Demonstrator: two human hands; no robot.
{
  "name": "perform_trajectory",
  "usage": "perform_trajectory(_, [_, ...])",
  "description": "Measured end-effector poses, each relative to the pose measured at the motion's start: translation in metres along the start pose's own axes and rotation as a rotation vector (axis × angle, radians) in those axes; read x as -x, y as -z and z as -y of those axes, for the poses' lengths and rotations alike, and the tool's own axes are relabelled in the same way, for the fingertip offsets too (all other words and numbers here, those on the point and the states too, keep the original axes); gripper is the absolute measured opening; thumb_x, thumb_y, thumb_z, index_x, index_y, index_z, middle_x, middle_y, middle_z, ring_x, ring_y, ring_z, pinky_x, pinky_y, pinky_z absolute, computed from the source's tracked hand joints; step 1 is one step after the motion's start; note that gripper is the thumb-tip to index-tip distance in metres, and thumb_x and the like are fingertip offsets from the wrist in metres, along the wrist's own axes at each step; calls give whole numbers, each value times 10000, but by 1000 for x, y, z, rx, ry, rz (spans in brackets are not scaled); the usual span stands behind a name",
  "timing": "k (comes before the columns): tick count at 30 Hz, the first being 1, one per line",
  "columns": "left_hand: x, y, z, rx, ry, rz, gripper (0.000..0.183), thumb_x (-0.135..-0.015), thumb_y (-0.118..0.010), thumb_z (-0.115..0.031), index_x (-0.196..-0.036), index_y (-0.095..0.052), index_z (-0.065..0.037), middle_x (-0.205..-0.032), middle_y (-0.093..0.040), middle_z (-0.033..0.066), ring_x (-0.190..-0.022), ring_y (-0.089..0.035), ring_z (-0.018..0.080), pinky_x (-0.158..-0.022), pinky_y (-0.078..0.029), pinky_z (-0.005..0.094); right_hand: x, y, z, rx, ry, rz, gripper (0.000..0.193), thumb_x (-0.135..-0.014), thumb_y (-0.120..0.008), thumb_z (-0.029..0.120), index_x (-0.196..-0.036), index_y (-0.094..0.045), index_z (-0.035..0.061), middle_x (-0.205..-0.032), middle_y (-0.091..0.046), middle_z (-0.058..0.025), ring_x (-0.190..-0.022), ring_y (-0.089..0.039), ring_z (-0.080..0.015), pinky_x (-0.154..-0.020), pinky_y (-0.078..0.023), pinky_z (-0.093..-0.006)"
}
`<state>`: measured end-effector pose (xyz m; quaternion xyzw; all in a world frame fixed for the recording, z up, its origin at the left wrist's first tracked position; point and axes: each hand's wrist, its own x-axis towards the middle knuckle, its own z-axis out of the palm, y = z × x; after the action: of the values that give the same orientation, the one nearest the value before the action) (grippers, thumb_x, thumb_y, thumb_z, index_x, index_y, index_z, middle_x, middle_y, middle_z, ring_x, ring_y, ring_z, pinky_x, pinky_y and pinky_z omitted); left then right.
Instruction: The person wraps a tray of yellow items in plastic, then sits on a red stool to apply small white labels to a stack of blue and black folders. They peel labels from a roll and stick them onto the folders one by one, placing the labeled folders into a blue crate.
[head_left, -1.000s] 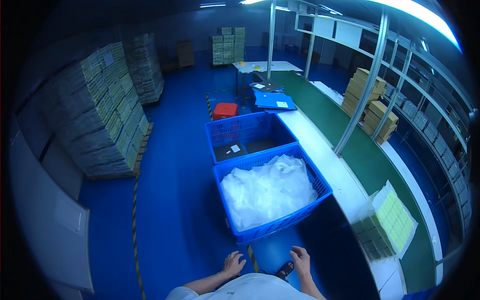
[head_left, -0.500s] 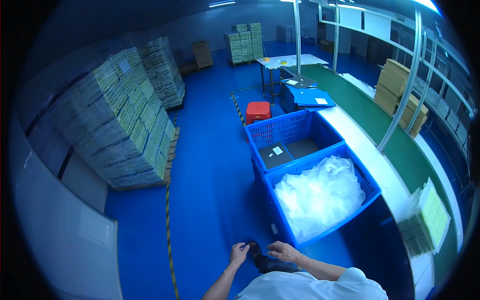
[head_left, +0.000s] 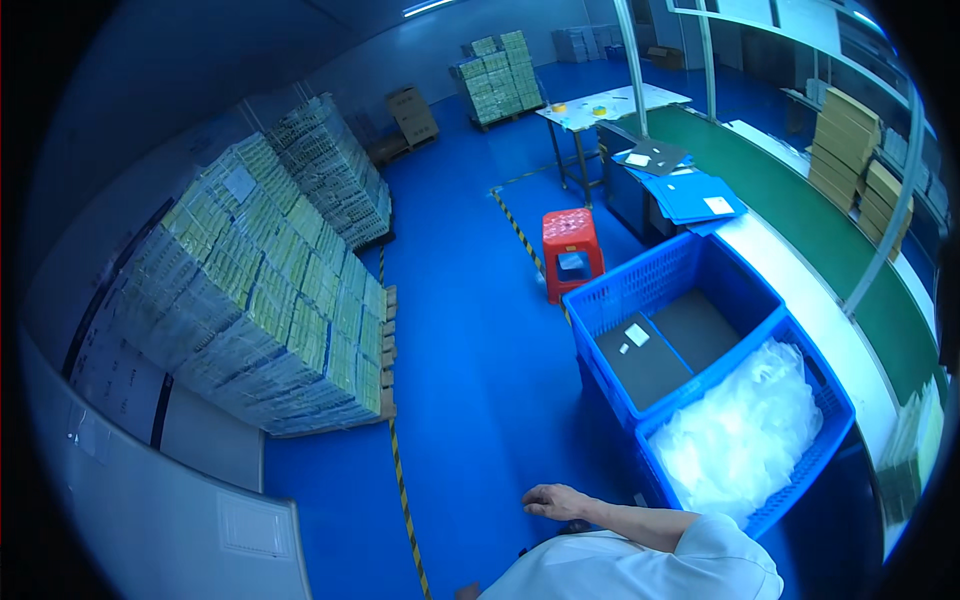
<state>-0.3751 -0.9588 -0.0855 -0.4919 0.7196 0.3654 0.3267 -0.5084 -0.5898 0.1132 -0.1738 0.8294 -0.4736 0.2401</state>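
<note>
My right hand [head_left: 555, 501] hangs over the blue floor with loosely bent fingers, and nothing shows in it. It is nearest to a blue plastic crate [head_left: 641, 437] filled with crumpled, translucent white plastic [head_left: 740, 430]. Only a small bit of my left hand [head_left: 467, 592] shows at the lower edge; its fingers are hidden. Beyond the filled crate stands a second blue crate [head_left: 640, 285] with slatted sides. Dark grey panels [head_left: 636, 365] lie inside it, one with small white labels on top.
A red stool [head_left: 570, 235] stands past the crates. Wrapped stacks [head_left: 290, 300] on pallets rise at left. On the right runs a green-topped bench [head_left: 760, 195] with metal posts, cartons [head_left: 843, 150] and blue sheets [head_left: 692, 198]. Striped tape [head_left: 405, 500] marks the floor.
The view has shifted, so crates and stool appear farther right and closer. My left hand has dropped almost out of view. My right hand remains in front of my body.
</note>
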Motion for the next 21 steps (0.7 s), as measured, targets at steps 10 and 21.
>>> perform_trajectory(10, [-89, 9, -216, -131, -180, 111, 402, -933, -618, -415, -920, -675, -17, -855, -681, 142, -728, -633, 264, -587, -483, 430, -220, 99, -26, 77, -17, 98, 474, -991, -525, 429, -1313, -604, 91, -1294, -624, -149, -1175, -602, -340, -1006, -463, -449])
perform_trajectory(21, [-216, 115, -701, -278, -395, 72, 297, -909, -672, -308, -937, -649, -13, -753, -646, 110, -565, -595, 237, -431, -426, 382, -390, 286, -33, -182, -264, -277, 469, -969, -561, 443, -1267, -637, 90, -1223, -679, -124, -1123, -639, -305, -971, -493, -408])
